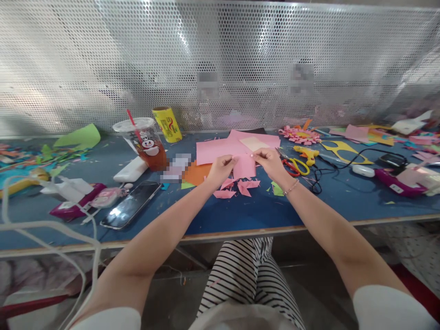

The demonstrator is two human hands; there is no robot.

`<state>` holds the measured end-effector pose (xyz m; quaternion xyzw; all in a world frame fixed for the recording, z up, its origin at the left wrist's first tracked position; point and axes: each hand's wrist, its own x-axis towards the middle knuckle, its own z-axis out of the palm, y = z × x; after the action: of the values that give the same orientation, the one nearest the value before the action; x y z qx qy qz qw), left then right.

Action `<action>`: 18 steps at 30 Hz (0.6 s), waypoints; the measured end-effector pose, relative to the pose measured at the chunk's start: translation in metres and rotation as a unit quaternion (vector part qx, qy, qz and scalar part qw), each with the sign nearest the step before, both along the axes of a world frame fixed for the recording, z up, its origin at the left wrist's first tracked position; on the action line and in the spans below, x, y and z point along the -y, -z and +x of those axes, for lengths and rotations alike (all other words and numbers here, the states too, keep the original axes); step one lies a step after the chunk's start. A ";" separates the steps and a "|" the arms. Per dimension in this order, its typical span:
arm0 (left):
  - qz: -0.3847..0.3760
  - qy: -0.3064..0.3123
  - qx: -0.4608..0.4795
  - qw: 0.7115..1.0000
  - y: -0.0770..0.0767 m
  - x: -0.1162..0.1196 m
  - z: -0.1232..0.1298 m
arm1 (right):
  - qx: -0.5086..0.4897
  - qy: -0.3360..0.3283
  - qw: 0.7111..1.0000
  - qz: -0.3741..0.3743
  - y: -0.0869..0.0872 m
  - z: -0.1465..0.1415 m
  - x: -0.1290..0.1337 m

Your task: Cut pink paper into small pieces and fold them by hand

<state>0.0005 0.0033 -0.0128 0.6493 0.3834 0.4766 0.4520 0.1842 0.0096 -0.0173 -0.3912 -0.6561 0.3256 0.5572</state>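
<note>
My left hand [221,169] is closed in a pinch at the left side of a pink paper piece [244,168]. My right hand [270,162], with a thin bracelet at its wrist, pinches at the right side of that paper. Fingertips partly hide the gripped edges. Behind them lie larger pink paper sheets [215,150] with a cream piece [253,144] on top. Folded pink scraps [248,187] lie just in front of the hands, on the blue table. Orange paper [195,173] is beside my left hand.
Right of the hands are scissors [294,167], a yellow glue gun [307,155] with a black cord, and a pink paper flower [299,134]. A drink cup [146,144], yellow roll [167,124] and phone [131,205] stand or lie left. A perforated metal panel [237,50] rises behind.
</note>
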 end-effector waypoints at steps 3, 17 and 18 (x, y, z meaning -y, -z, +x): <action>-0.034 -0.002 0.035 0.999 0.000 0.002 0.001 | -0.023 -0.018 0.999 -0.022 0.002 -0.002 -0.001; -0.128 -0.016 0.121 0.984 -0.008 0.003 0.000 | 0.005 -0.106 0.985 -0.136 -0.003 -0.007 0.010; -0.128 -0.001 0.095 0.987 -0.008 0.004 0.001 | 0.007 -0.091 0.988 -0.127 -0.002 -0.006 0.008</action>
<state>0.0012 -0.0006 -0.0049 0.5372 0.3977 0.4835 0.5652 0.1778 0.0015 -0.0154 -0.3992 -0.6462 0.4529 0.4669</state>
